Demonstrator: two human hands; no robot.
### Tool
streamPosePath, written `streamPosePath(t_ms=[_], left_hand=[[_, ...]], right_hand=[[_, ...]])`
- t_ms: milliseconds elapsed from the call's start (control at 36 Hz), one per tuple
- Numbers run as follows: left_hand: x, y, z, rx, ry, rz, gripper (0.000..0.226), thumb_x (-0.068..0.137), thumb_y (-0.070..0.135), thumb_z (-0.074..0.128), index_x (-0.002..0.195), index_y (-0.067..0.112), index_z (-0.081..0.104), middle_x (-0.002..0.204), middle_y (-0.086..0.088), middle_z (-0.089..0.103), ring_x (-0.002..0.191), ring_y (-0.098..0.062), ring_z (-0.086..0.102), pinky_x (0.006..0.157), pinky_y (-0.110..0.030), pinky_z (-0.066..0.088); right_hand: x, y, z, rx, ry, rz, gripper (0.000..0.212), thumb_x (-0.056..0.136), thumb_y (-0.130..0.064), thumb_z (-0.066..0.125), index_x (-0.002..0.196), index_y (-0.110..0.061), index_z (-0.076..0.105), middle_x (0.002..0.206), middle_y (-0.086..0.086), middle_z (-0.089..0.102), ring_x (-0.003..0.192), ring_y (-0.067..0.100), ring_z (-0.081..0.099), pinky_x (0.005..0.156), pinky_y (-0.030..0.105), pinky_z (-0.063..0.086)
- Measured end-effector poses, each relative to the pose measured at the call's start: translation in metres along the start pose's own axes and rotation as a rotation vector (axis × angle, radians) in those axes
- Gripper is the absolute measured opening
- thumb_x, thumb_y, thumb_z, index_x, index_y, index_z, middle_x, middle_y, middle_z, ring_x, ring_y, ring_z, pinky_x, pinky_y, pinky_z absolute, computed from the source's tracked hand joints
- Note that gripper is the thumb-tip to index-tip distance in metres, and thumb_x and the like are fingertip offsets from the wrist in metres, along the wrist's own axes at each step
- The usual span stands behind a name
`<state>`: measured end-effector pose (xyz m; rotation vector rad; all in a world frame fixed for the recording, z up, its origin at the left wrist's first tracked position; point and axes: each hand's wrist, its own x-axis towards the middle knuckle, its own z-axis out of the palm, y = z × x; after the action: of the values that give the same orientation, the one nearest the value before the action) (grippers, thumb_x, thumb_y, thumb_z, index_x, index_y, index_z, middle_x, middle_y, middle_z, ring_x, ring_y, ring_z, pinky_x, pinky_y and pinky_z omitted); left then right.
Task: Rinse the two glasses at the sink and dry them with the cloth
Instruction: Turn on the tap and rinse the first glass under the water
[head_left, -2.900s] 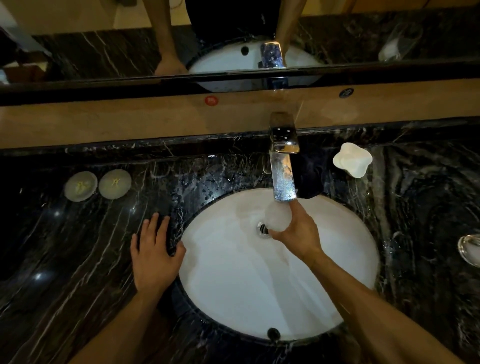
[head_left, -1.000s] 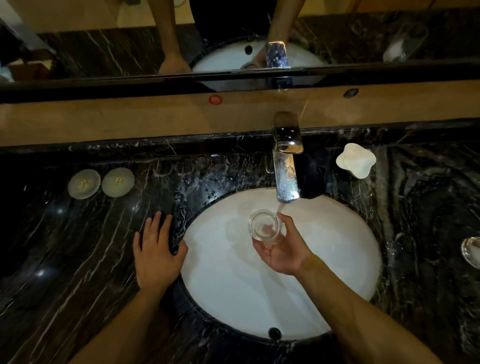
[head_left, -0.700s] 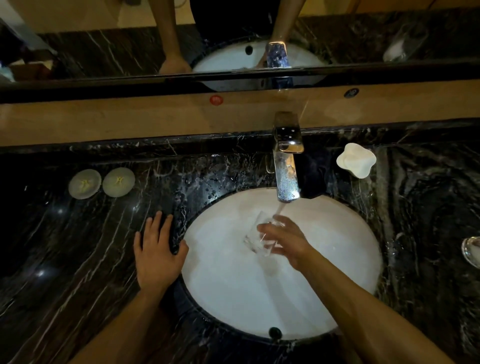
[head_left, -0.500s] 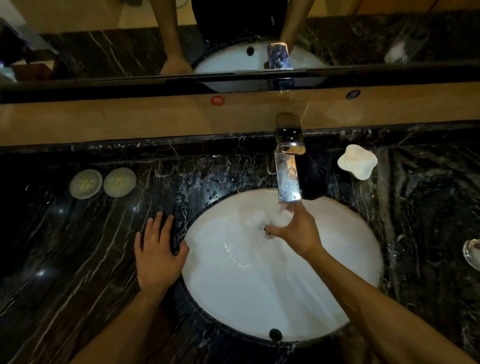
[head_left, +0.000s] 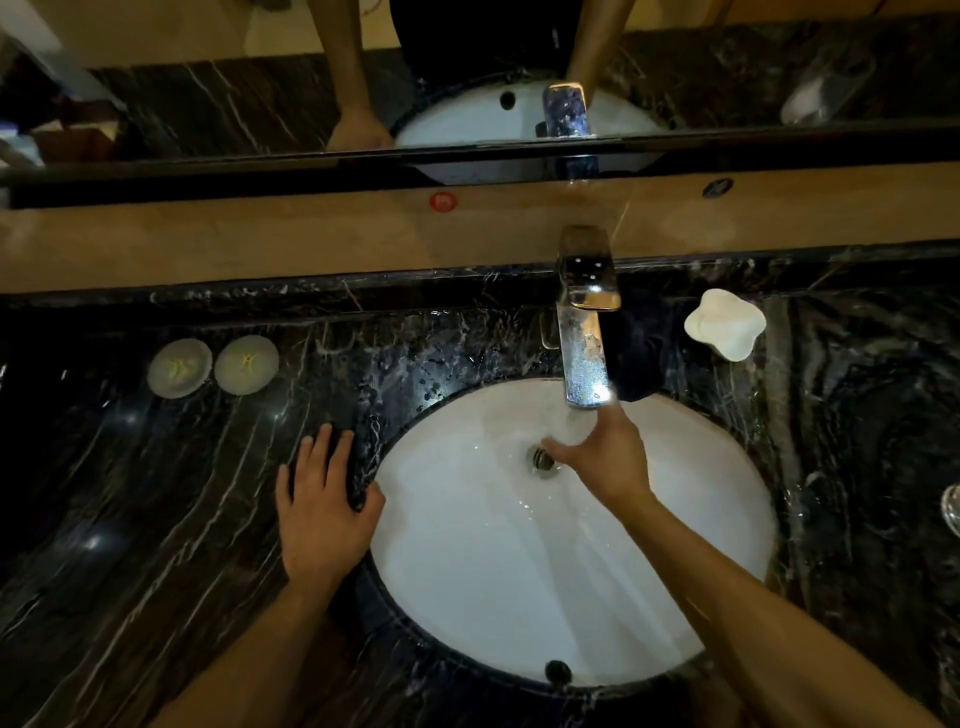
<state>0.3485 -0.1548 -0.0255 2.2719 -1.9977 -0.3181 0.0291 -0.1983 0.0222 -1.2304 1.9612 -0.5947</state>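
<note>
A dark marble table (head_left: 156, 519) with pale veins is seen from above, and a mirror (head_left: 208, 104) is set along the wall behind it. A white oval sink (head_left: 493, 597) is sunk into the table, with a wet basin and a drain (head_left: 544, 461) near its middle. The left hand (head_left: 322, 509) is laid flat on the table at the sink's left rim, fingers straight and the thumb at the rim. The right hand (head_left: 602, 457) is held over the basin under the spout of the chrome faucet (head_left: 586, 343). Its thumb and fingers are curled around a clear glass (head_left: 574, 431), which is seen only as a pale blur in the running water. A white lobed dish (head_left: 724, 325) is placed right of the faucet. Two pale round discs (head_left: 213, 366) with yellow marks are set side by side at the left; the marks cannot be read. A second glass (head_left: 953, 514) is cut off by the right edge. A small red round sticker (head_left: 442, 201) is fixed on the tan ledge below the mirror; its white mark cannot be read.
</note>
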Motion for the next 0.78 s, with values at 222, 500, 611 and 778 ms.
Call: streamPosePath(t_ms=[222,500,611,778], left_hand=[[-0.001,0.001,-0.001,-0.009,0.011,0.001,0.074,0.084,0.054,0.040,0.150,0.021,0.037,0.161,-0.004,0.026,0.149,-0.023,0.019,0.120,-0.052,0.013],[0.000,0.001,-0.001,-0.009,0.007,0.002,0.074,0.084,0.054,0.039,0.150,0.020,0.037,0.161,-0.004,0.026,0.150,-0.023,0.019,0.121,-0.052,0.013],[0.000,0.001,-0.001,-0.008,0.010,0.004,0.074,0.084,0.054,0.039,0.150,0.020,0.037,0.161,-0.005,0.027,0.149,-0.024,0.019,0.121,-0.052,0.013],[-0.001,0.001,-0.001,-0.023,0.020,0.013,0.075,0.083,0.054,0.039,0.150,0.021,0.037,0.160,-0.005,0.028,0.149,-0.025,0.021,0.120,-0.053,0.013]], right_hand=[[0.021,0.003,-0.004,-0.163,-0.467,0.153,0.078,0.059,-0.032,0.093,0.125,-0.026,0.053,0.118,-0.006,0.062,0.099,0.018,0.061,0.079,0.031,0.051],[-0.002,0.005,0.008,0.037,0.052,0.040,0.081,0.068,-0.025,0.089,0.137,-0.024,0.045,0.118,-0.005,0.062,0.100,0.015,0.058,0.079,0.027,0.045],[0.005,0.007,-0.002,-0.360,-0.181,0.044,0.082,0.066,-0.035,0.087,0.136,-0.022,0.047,0.126,0.002,0.063,0.107,0.026,0.062,0.082,0.033,0.050],[0.018,-0.001,-0.012,0.179,-0.563,0.405,0.066,0.063,-0.009,0.088,0.120,-0.022,0.056,0.114,-0.001,0.065,0.098,0.019,0.062,0.082,0.038,0.057]])
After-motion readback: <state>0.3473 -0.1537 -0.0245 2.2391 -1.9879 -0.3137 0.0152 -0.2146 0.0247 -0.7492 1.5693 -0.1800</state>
